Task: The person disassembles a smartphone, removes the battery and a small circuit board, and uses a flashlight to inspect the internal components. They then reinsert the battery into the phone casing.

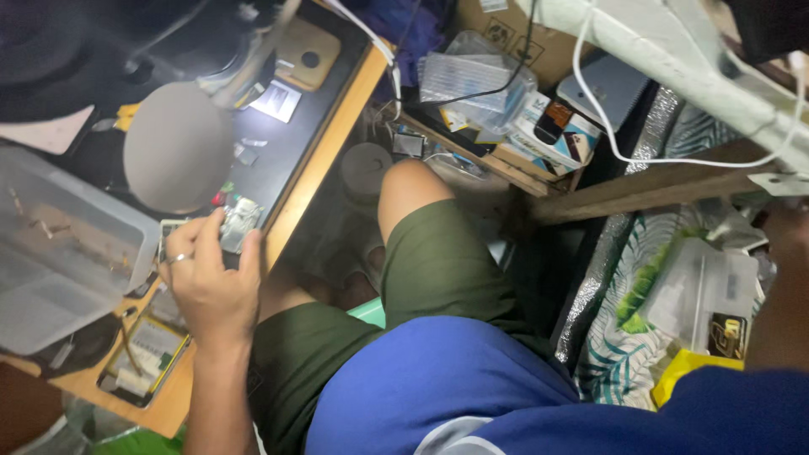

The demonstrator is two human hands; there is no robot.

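Note:
My left hand, with a ring on one finger, rests at the edge of the wooden desk. Its fingers pinch a small silvery flat part that lies on the black mat. My right hand reaches out at the far right edge of the view, over a heap of clear plastic bags. It is dark and partly cut off, so its fingers do not show. My knees in green shorts fill the middle.
A clear plastic box stands at the left of the desk, with an opened device near the front edge. A grey round shape hangs over the mat. Small boxes and bags crowd a shelf beyond my knee. White cables hang across.

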